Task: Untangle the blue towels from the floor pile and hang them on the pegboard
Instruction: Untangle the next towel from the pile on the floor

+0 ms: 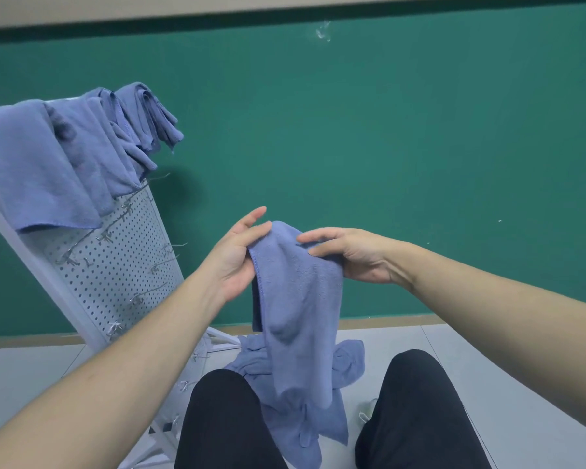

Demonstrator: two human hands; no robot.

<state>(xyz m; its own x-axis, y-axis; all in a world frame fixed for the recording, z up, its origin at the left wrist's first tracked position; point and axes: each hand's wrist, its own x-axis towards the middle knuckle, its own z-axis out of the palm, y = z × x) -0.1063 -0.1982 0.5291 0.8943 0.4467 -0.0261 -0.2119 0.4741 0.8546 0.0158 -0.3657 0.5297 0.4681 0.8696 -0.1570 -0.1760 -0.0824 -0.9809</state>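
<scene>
The held towel point(298, 299) is soft blue cloth — matt, with a short fuzzy nap and a stitched hem. The towels on the board point(48, 164) look the same. The pegboard point(115, 265) is smooth white perforated sheet (probably painted metal) with shiny wire hooks point(163, 262). The wall point(386, 130) is flat matt green; the floor point(521, 384) — smooth pale tile.

Left hand point(234, 257) and right hand point(349, 255) hold one blue towel point(298, 319) by its top edge, raised in front of a green wall point(386, 147). Fingers of both hands curl over the cloth. The towel hangs down between two black-clad knees point(420, 411) onto the floor pile point(347, 363) of blue towels. At left, a white pegboard point(115, 265) leans tilted, metal hooks projecting, with several hung towels point(65, 157) draped over its top. Floor point(521, 367) is pale grey.
</scene>
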